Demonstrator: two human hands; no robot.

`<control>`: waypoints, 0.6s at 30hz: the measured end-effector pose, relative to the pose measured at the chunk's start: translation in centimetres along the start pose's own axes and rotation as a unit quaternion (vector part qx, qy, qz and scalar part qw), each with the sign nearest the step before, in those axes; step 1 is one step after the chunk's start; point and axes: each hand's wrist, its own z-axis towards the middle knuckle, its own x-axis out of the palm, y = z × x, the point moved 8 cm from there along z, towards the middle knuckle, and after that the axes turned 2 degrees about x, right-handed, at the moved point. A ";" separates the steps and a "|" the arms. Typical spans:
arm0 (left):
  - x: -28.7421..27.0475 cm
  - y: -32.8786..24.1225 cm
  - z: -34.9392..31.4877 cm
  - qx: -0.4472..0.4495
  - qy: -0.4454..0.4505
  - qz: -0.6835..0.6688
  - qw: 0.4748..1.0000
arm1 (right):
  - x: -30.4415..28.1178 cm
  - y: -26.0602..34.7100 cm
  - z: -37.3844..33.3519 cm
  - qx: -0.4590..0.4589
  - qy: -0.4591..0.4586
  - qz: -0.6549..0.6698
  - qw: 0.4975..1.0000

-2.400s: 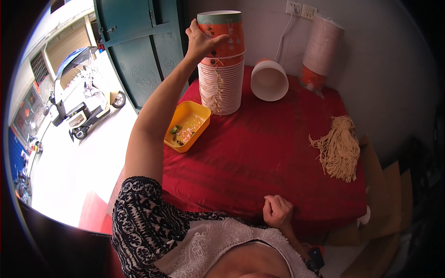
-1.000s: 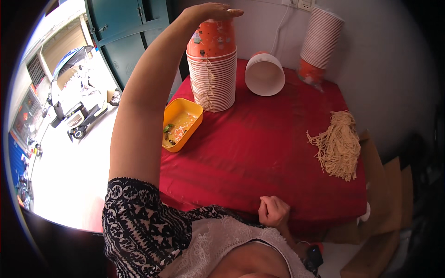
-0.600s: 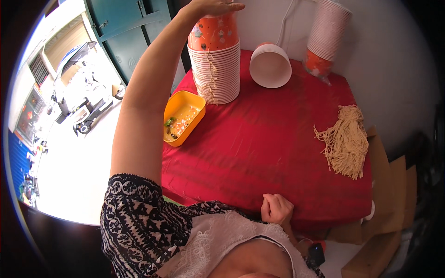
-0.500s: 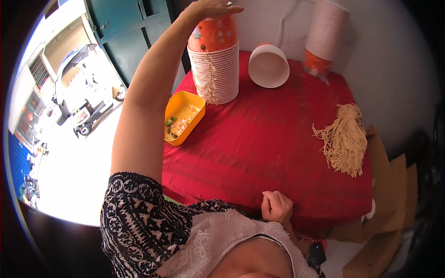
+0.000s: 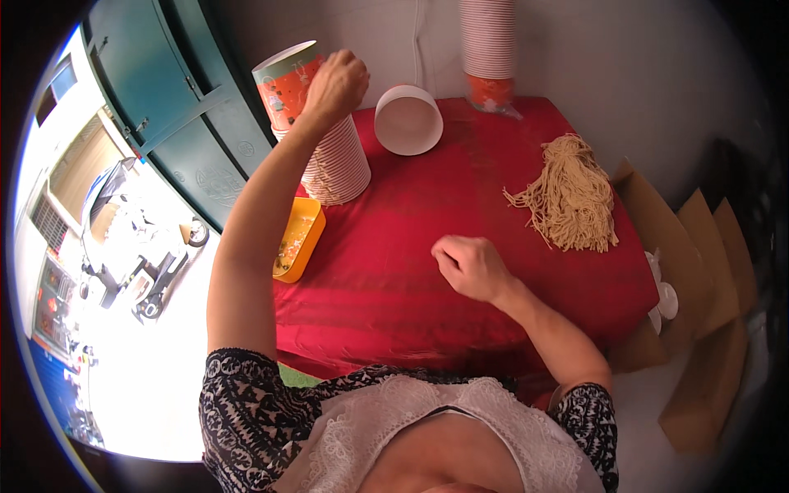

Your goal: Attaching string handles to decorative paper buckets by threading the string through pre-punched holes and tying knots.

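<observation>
My left hand (image 5: 339,85) is raised at the right side of the orange printed paper bucket (image 5: 288,90) that tops a tall stack of paper buckets (image 5: 337,168). Its fingers are curled; whatever they hold, if anything, is hidden. Beige strands hang down the front of that stack. Over the middle of the table, my right hand (image 5: 472,267) is closed with its knuckles up, and what may be in it does not show. A bundle of beige strings (image 5: 573,197) lies to the right. One white paper bucket (image 5: 408,123) rests on its side, its mouth towards me.
A yellow tray (image 5: 312,238) with small bits inside stands at the left edge of the red-covered table (image 5: 386,287). Another bucket stack (image 5: 489,49) rises at the back. Cardboard boxes (image 5: 690,263) stand right of the table, a teal door (image 5: 156,74) at the left.
My left hand has come down from the top of the bucket stack to its right side. My right hand has moved forward from the near edge over the table. The view has shifted right.
</observation>
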 end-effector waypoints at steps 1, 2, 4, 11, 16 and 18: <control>0.9 -1.2 0.0 -0.031 0.020 -0.047 0.998 | 0.1 -1.1 0.6 -0.012 -0.002 -0.043 0.999; 1.6 -0.9 -0.8 -0.067 0.044 -0.058 0.995 | 1.0 -1.8 1.2 -0.032 0.000 -0.078 0.996; 3.4 0.0 -2.2 -0.109 0.082 -0.083 0.987 | 2.3 -2.6 1.7 -0.036 -0.010 -0.091 0.995; 9.0 0.7 -4.4 -0.219 0.104 -0.130 0.961 | 3.0 -2.0 1.2 -0.081 -0.012 -0.081 0.993; 15.4 5.8 -8.0 -0.345 0.153 -0.124 0.918 | 3.2 -2.2 1.4 -0.093 -0.003 -0.085 0.992; 17.7 5.6 -7.6 -0.408 0.145 -0.132 0.892 | 2.5 -3.2 1.2 -0.078 -0.005 -0.101 0.992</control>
